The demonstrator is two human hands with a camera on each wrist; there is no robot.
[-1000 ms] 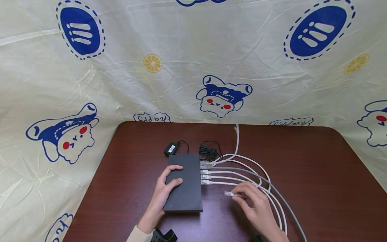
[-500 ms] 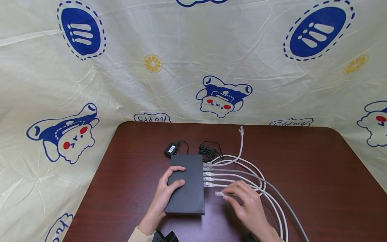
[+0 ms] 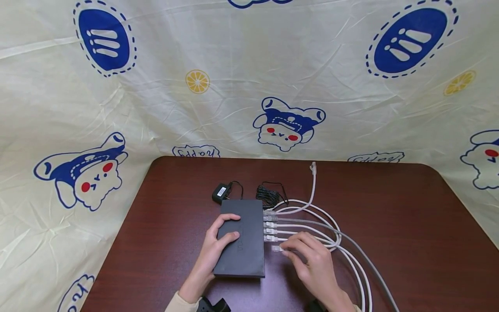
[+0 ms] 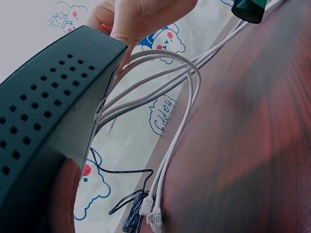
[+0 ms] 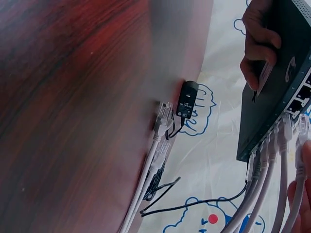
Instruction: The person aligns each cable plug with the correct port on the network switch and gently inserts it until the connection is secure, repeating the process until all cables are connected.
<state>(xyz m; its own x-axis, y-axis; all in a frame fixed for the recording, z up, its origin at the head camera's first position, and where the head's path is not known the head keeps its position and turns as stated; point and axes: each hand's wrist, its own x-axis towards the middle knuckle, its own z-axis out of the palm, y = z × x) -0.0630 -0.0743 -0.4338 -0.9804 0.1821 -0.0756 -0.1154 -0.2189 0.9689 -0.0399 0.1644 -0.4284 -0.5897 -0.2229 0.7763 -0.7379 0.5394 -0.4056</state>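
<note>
My left hand (image 3: 208, 251) grips a dark network switch (image 3: 247, 255) by its left edge, thumb and finger on the top face. The right wrist view shows its other fingers (image 5: 260, 43) curled under the switch. Several network cable plugs (image 3: 270, 231) sit in the ports along the right side. In the right wrist view, open ports (image 5: 304, 92) show beside the plugged ones. My right hand (image 3: 312, 264) pinches the clear plug of another network cable (image 5: 303, 127). This plug faces the side with the ports, just short of it, near the open ports.
Behind the switch lie a black power adapter (image 3: 221, 192) and a coiled black cord (image 3: 267, 197). A loose white cable end (image 3: 313, 169) reaches toward the table's far edge. White and grey cables (image 3: 362, 251) curve away to the right. A patterned cloth (image 3: 234, 112) hangs behind.
My right hand has carried the plug leftward, closer to the switch. The switch has shifted slightly right in my left hand, and the loose cable end has swung right.
</note>
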